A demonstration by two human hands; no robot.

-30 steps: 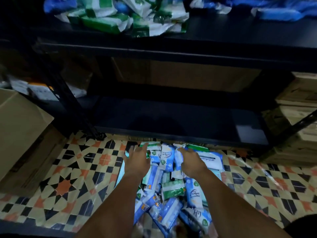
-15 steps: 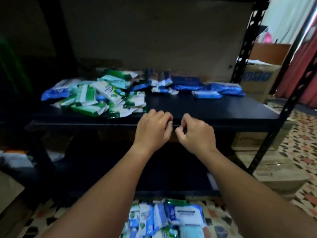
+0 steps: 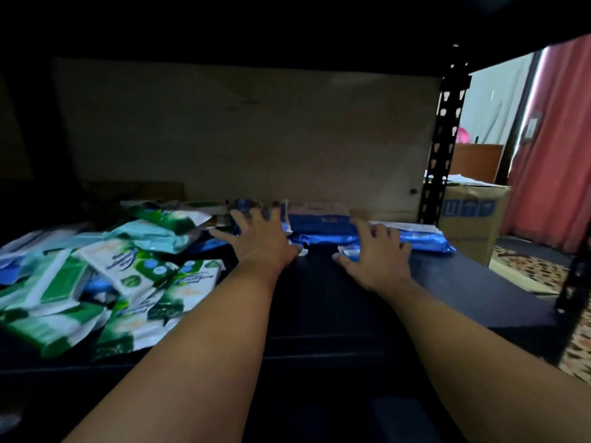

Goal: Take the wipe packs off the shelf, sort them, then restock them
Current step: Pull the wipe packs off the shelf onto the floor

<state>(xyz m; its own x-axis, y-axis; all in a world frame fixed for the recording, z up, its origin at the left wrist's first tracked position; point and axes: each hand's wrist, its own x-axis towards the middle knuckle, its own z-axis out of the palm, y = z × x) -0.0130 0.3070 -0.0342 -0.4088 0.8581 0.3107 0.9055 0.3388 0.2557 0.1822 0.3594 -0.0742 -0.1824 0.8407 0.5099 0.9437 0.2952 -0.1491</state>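
Note:
A heap of green and white wipe packs covers the left part of the dark shelf. Blue wipe packs lie in a row along the back of the shelf. My left hand reaches over the shelf with fingers spread, its tips at the left end of the blue row. Fingers spread as well, my right hand rests over the blue packs at the right, with a small pack under its palm. Neither hand has curled round a pack.
A black perforated upright stands at the shelf's right back corner. Behind it is a cardboard box, a red curtain and patterned floor. A board closes the back of the shelf. Another shelf hangs dark overhead.
Both hands rose from the packs on the floor to the shelf edge, then reached forward and opened over the blue packs. My view lifted from the floor to the shelf.

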